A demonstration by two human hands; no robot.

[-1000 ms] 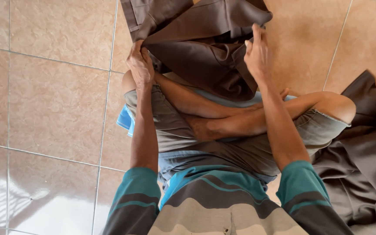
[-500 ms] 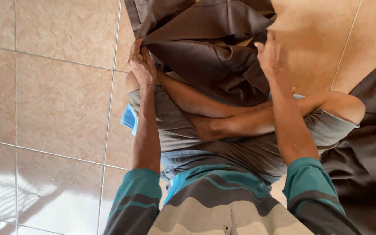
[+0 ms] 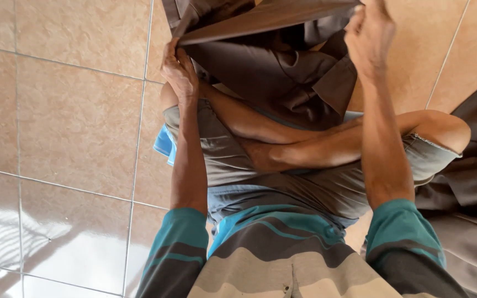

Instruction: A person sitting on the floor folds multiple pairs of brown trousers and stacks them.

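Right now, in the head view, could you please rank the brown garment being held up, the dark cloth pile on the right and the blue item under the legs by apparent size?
1. Brown garment, partly cut off at the top edge.
2. Dark cloth pile, cut off by the frame, so possibly larger.
3. Blue item, mostly hidden.

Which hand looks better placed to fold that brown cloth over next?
Probably the right hand: it grips the raised edge of the brown garment, held high and free. The left hand sits lower, pinching the other edge near the knee.
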